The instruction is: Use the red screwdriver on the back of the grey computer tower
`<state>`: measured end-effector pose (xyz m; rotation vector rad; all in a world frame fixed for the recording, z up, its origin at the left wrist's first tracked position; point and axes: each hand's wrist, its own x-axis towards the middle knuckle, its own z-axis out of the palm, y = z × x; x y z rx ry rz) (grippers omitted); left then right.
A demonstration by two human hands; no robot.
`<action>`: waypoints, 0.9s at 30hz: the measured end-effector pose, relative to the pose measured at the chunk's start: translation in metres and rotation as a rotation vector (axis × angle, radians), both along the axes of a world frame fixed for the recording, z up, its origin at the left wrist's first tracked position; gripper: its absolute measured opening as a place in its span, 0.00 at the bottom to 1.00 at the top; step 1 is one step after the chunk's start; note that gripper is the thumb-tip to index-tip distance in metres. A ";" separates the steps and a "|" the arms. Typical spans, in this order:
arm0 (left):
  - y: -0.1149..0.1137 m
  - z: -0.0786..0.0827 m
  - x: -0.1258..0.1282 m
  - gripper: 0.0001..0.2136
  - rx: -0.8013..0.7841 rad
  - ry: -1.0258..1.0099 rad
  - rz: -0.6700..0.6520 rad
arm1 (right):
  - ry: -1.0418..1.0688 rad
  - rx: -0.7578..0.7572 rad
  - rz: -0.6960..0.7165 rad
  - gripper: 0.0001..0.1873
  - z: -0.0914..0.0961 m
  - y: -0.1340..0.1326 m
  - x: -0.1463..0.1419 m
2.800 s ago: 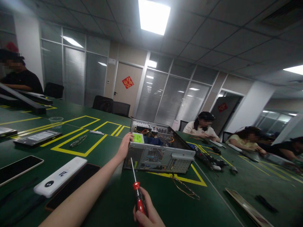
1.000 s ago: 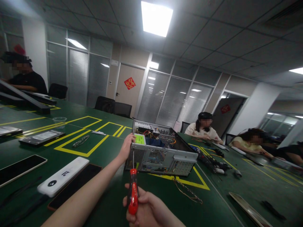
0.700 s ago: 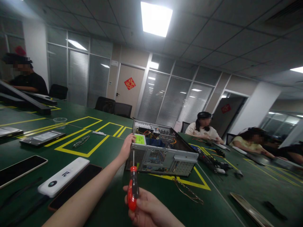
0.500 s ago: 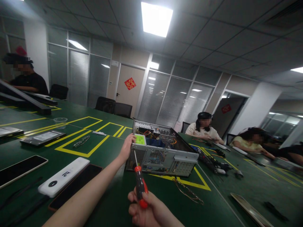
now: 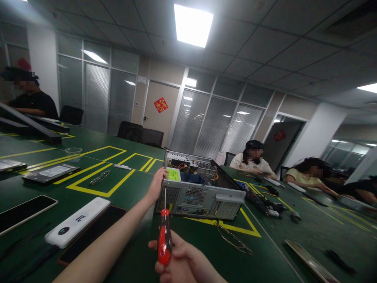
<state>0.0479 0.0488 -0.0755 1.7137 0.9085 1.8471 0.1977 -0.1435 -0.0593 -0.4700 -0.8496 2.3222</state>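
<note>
A computer case (image 5: 203, 198) lies on its side on the green table, its top side uncovered, with wires and parts showing inside. My left hand (image 5: 158, 184) grips its near left corner, fingers curled over the edge by a power supply with a green label (image 5: 173, 174). In my right hand (image 5: 182, 255) is a red and black screwdriver (image 5: 165, 237), held by its handle with the shaft pointing up and away. Its tip reaches the rear panel beside the mesh, below my left hand; whether it sits in a screw cannot be told.
To the left lie a hard drive (image 5: 51, 173), a white device marked 21 (image 5: 78, 222) and phones (image 5: 26, 212). Glasses (image 5: 234, 239) rest just right of the case. Dark cables and parts (image 5: 265, 202) are farther right. Other people sit around the table.
The screwdriver handle has swung left and turned, showing more red, and my right hand has shifted its grip. My left hand stays on the case corner.
</note>
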 end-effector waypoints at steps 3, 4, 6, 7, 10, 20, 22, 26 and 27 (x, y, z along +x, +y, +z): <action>-0.002 0.001 0.000 0.18 0.008 0.008 0.001 | -0.038 0.047 -0.033 0.26 -0.001 0.000 -0.003; -0.002 0.002 0.000 0.18 0.010 0.008 0.005 | -0.047 0.065 -0.048 0.27 -0.002 0.000 -0.004; -0.002 0.002 0.000 0.18 0.014 0.006 0.012 | -0.064 0.084 -0.077 0.27 -0.003 0.000 -0.004; -0.002 0.003 0.000 0.18 0.015 0.007 0.012 | -0.066 0.082 -0.097 0.27 -0.003 0.000 -0.003; -0.002 0.003 0.000 0.18 0.011 0.014 0.004 | -0.057 0.047 -0.176 0.27 -0.002 0.000 -0.001; -0.003 0.004 -0.001 0.18 -0.006 0.018 -0.009 | -0.205 -0.017 -0.117 0.25 -0.007 0.002 0.004; -0.003 0.004 0.000 0.18 -0.006 0.014 -0.006 | -0.204 -0.020 -0.114 0.28 -0.009 0.003 0.003; -0.002 0.002 0.000 0.18 -0.014 0.002 0.001 | -0.163 0.002 -0.049 0.29 -0.012 0.004 -0.002; -0.001 0.002 0.001 0.18 -0.015 0.000 0.003 | -0.162 0.014 -0.032 0.29 -0.012 0.004 -0.004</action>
